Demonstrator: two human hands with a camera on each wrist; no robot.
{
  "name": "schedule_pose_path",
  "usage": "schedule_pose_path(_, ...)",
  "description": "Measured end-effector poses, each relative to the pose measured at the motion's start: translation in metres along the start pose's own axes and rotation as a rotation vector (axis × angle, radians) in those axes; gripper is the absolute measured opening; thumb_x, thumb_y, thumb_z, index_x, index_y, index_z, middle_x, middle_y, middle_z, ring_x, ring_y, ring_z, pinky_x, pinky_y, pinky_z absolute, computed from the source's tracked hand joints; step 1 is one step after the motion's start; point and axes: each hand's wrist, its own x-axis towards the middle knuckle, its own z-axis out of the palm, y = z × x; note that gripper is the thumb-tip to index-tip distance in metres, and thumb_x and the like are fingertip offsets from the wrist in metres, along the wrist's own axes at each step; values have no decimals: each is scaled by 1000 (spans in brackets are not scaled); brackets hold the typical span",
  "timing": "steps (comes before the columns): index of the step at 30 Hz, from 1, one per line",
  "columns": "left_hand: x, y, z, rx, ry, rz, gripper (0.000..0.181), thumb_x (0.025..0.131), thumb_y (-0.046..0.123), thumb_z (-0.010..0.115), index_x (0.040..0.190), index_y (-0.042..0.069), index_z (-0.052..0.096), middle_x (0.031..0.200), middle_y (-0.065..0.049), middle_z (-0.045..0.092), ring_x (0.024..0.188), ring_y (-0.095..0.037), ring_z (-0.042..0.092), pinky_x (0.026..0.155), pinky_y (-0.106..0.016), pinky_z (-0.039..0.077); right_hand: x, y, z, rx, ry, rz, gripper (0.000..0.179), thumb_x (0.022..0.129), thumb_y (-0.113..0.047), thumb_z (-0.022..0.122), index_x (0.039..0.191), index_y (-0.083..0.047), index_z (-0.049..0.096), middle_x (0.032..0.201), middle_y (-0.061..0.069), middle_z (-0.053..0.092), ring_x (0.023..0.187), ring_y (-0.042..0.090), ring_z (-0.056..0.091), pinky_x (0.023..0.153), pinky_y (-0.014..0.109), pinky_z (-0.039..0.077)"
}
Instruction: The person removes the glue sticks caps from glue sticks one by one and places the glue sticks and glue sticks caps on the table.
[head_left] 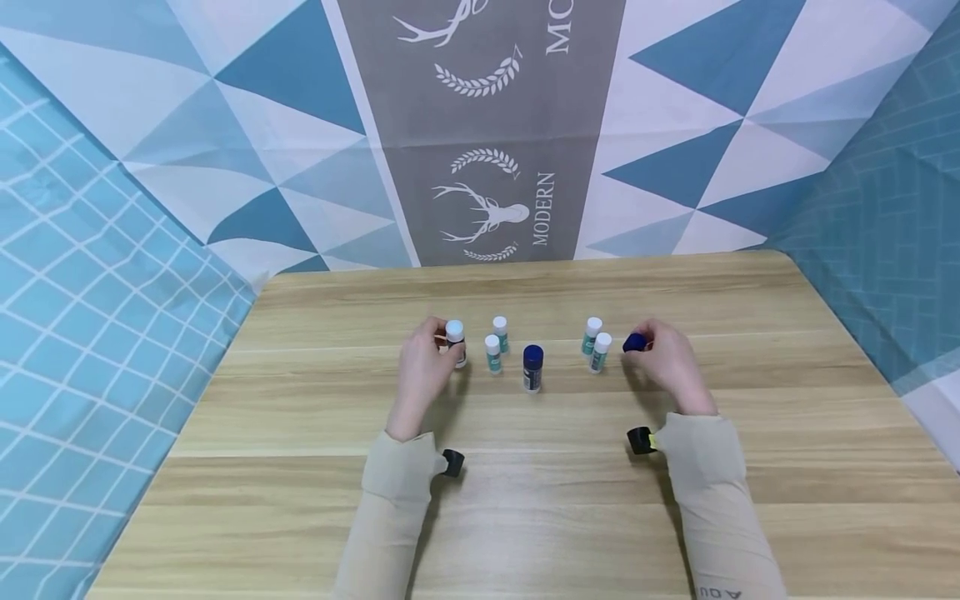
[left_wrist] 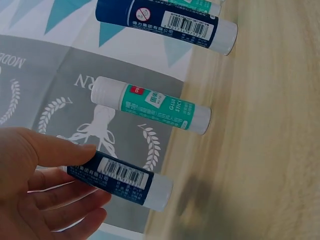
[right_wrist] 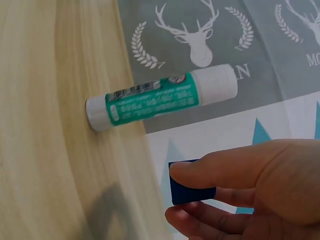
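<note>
My left hand pinches a navy-labelled glue stick between thumb and fingers. In the head view that stick has a pale top, which my fingers hide in the left wrist view. Its white base looks slightly off the table. On the other side, my right hand pinches a small dark blue cap above the wood. Between the hands stand a navy glue stick with a blue cap and several green-labelled ones with white caps. A green glue stick is nearest my left hand, another nearest my right.
Everything stands on a wood-grain table. Behind it hangs a grey, white and blue patterned cloth, and blue patterned cloth covers the left side too. Black wrist cameras stick out from the beige sleeves.
</note>
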Motion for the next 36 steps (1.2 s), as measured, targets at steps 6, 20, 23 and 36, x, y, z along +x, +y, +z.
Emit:
schedule_pose_path(6,0,-5,3,8,-21,-11,26,78,7,68,101,0,59,98,-13,64,88,-29,61,77,-38,48,4,7,3,-33,-40,42,34,84,-13,61,110,6,50,104,25,55,90,33,51,74,41,44)
schedule_pose_path(20,0,-7,5,-13,-66,-28,26,81,5,65,104,-1,56,103,-16,63,93,-29,61,81,-40,49,9,14,8,-57,-87,74,38,82,-17,63,110,5,50,96,21,55,84,30,51,66,32,43)
schedule_pose_path(23,0,-6,5,-12,-76,-37,26,81,5,64,105,0,55,105,-16,62,94,-30,60,82,-41,49,10,15,9,-59,-93,67,37,82,-17,63,109,4,50,93,19,55,82,29,52,64,31,43)
schedule_pose_path(36,-1,-5,4,-8,-82,-27,27,82,5,63,106,-2,55,106,-17,62,95,-30,61,83,-41,49,11,18,12,-43,-109,83,36,81,-14,64,109,5,51,103,24,54,94,36,50,77,43,43)
